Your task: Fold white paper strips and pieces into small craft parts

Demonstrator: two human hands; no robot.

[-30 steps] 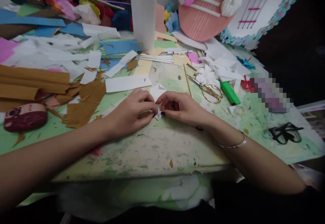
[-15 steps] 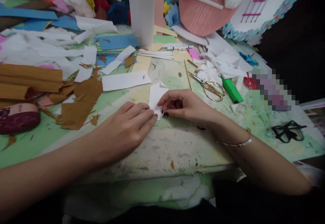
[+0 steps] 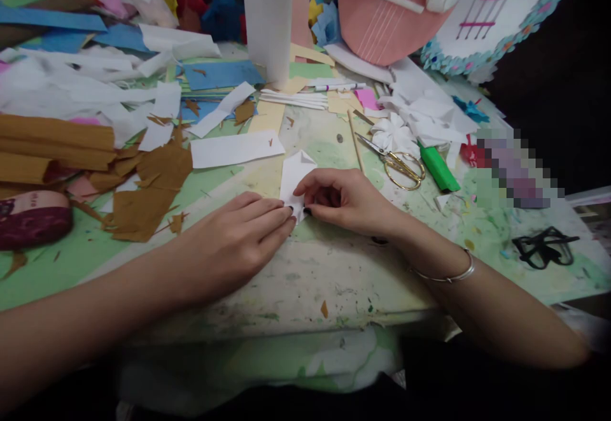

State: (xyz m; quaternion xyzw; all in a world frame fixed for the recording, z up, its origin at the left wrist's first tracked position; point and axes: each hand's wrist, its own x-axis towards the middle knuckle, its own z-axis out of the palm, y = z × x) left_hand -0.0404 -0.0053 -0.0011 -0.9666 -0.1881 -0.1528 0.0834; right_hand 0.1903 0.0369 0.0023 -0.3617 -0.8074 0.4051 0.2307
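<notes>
Paper (image 3: 292, 176): on the table (image 3: 305, 281), left of the scissors (image 3: 386, 154)
Left hand (image 3: 238, 236): nearly flat, tips touching it
Right hand (image 3: 351, 203): half curled, thumb on it
Grip: can't tell from here, either hand

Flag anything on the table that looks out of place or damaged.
One brown scrap lies alone near the front edge of the table, apart from the ragged brown paper at left. A pixelated patch at right looks odd, hiding whatever is there. The white paper touching the right hand shows no clear tear.
</notes>
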